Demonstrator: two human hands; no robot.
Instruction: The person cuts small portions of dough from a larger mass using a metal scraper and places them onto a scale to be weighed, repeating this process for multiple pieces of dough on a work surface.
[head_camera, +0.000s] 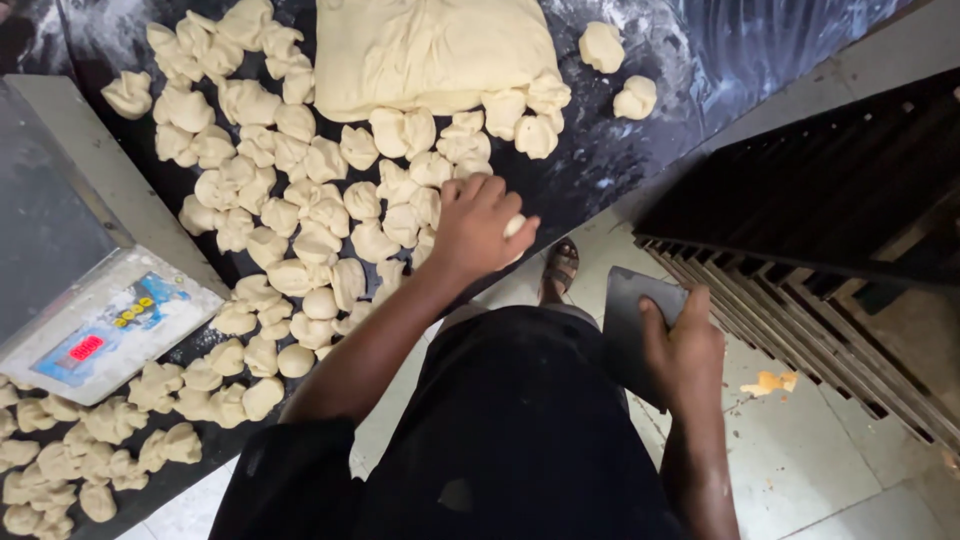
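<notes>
The left hand (478, 225) is cupped around a dough piece (514, 226) at the bench (640, 40) edge, while the right hand (683, 345) hangs back off the bench, gripping a flat scraper (632, 320).

Under the left hand (478, 228) the dough pieces (300, 215) look soft, matt and pale; beyond them the big dough slab (430, 50) is smooth and creased. The worktop (640, 150) is dark, glossy, flour-dusted. The right hand (685, 350) grips a dull grey metal scraper (630, 310). Left, the scale (60, 240) has a brushed metal pan.
</notes>
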